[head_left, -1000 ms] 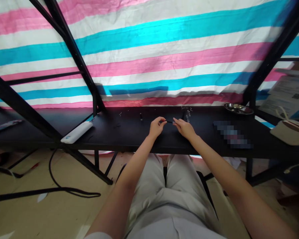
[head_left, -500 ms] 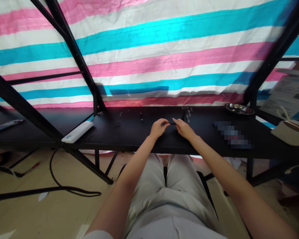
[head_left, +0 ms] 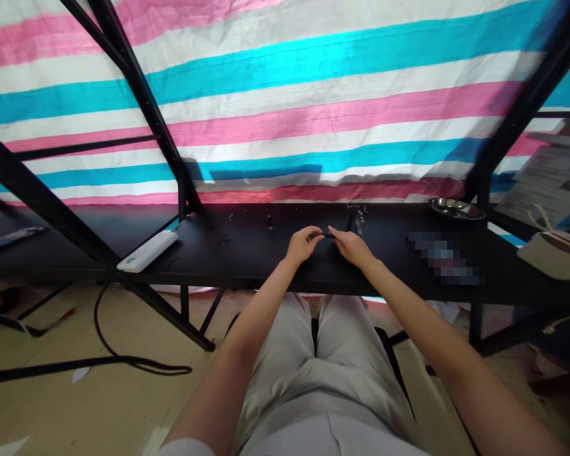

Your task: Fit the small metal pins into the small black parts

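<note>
Head view: small black pc (head_left: 329,235) is held pinched betw. L hand (head_left: 303,244) & R hand (head_left: 353,247), both closed on it, just above black counter (head_left: 247,269). Could be dropped if grip is slackened; may be lost among loose parts (head_left: 358,221) at 1 o'clock.

Bright light glows through the striped tarpaulin (head_left: 313,107), with dark shadows falling across it. The wide lens bows the edges, and the black bench (head_left: 209,253) looks dim.
</note>
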